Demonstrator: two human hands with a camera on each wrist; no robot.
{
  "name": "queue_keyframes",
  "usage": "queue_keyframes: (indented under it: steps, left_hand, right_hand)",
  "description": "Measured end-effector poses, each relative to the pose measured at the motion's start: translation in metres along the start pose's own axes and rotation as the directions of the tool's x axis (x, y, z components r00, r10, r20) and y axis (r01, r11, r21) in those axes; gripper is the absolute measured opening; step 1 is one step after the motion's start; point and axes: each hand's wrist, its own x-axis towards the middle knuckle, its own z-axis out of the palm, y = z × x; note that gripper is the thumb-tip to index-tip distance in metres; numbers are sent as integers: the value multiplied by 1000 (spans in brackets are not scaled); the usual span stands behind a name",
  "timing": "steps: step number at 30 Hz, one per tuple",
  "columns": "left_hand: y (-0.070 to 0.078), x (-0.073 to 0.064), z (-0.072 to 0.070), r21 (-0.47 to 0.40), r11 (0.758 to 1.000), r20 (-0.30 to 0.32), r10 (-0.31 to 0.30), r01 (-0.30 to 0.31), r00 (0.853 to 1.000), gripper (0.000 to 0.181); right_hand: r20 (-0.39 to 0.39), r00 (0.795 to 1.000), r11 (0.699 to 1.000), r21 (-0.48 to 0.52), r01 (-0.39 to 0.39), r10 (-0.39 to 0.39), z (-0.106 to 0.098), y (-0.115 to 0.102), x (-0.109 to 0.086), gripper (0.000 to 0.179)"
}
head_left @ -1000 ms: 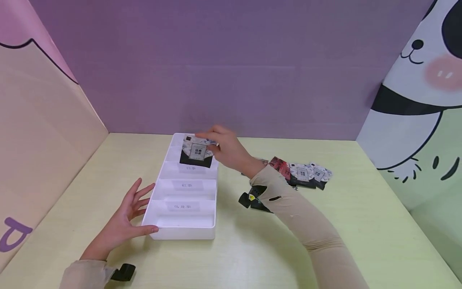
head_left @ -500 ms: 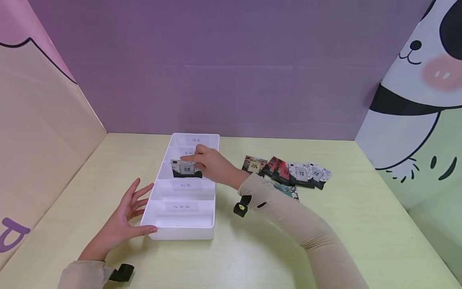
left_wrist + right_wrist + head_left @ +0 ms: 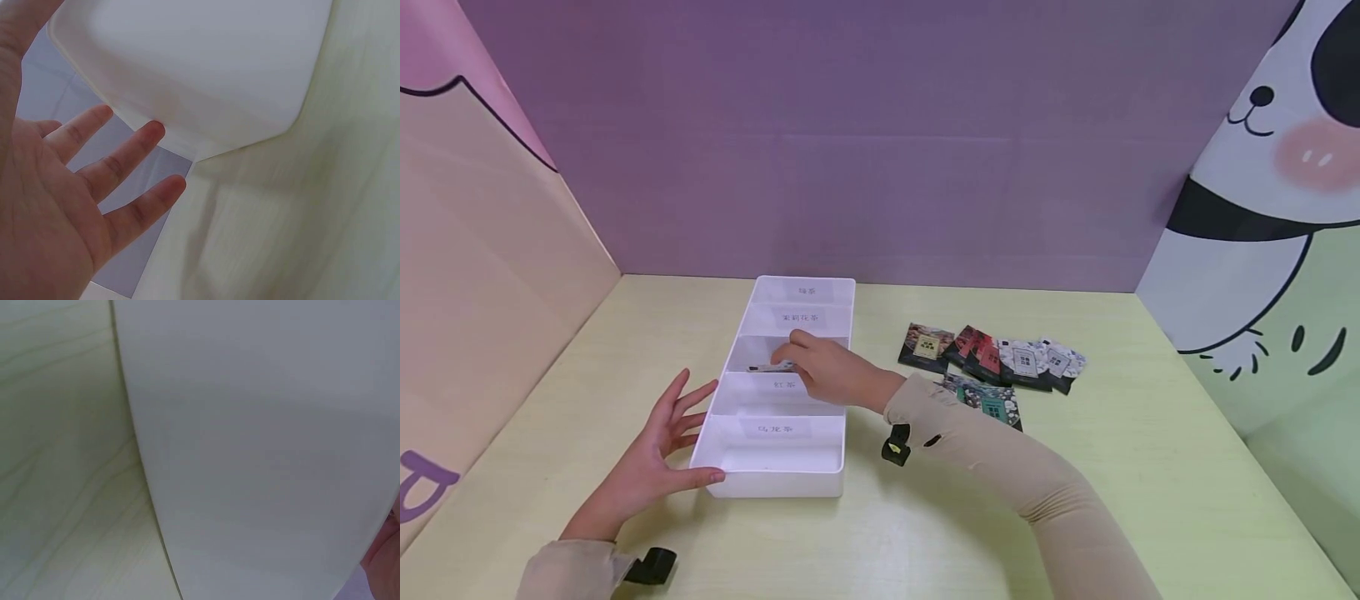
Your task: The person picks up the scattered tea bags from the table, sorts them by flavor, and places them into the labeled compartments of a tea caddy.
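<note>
A long white divided box [image 3: 775, 486] stands on the table, its compartments marked with paper labels. Beside its near left corner my left hand [image 3: 658, 467] is spread, thumb against the front edge; in the left wrist view the straight fingers [image 3: 134, 153] lie along the box wall. My right hand [image 3: 835, 372] reaches down into the middle compartment and pinches a tea sachet [image 3: 769, 367], of which only a thin upper strip shows above the divider. The right wrist view is filled by the box's outer side wall [image 3: 250, 462], with a sliver of hand [image 3: 384, 562] at the right.
Right of the box lie more sachets: a brownish one [image 3: 925, 347], overlapping red ones [image 3: 981, 357], white and black ones [image 3: 1028, 363] and a green one [image 3: 988, 404] nearer me. A purple wall [image 3: 880, 150] closes off the back of the table.
My right hand has brought the sachet from above the far end of the box nearer to me and lowered it into the middle compartment. My left hand stays at the corner.
</note>
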Motion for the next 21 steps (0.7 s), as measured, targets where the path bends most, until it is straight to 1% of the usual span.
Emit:
queue_keyframes:
  steps: [2,6,8,13,19,21]
  left_hand:
    - [0,-1,0,1,1000,-2,-1,1,1000,131]
    - [0,0,0,5,1000,-2,5,-5,1000,131]
    - [1,0,0,8,1000,-2,3,-3,1000,131]
    - [0,-1,0,14,1000,0,-10,10,1000,129]
    - [0,-2,0,10,999,2,-37,37,999,127]
    - [0,-2,0,7,999,3,-44,44,999,126]
  right_hand:
    - [15,1000,1000,-6,3,-3,1,-1,1,27]
    - [62,998,1000,-16,-24,25,3,-1,1,26]
    - [71,997,999,-10,-33,33,4,0,1,26]
    - [61,998,1000,9,-30,29,5,1,-1,25]
    - [78,995,998,0,-58,58,1,2,-2,28]
    - [80,995,998,-8,-57,57,-2,2,-2,29]
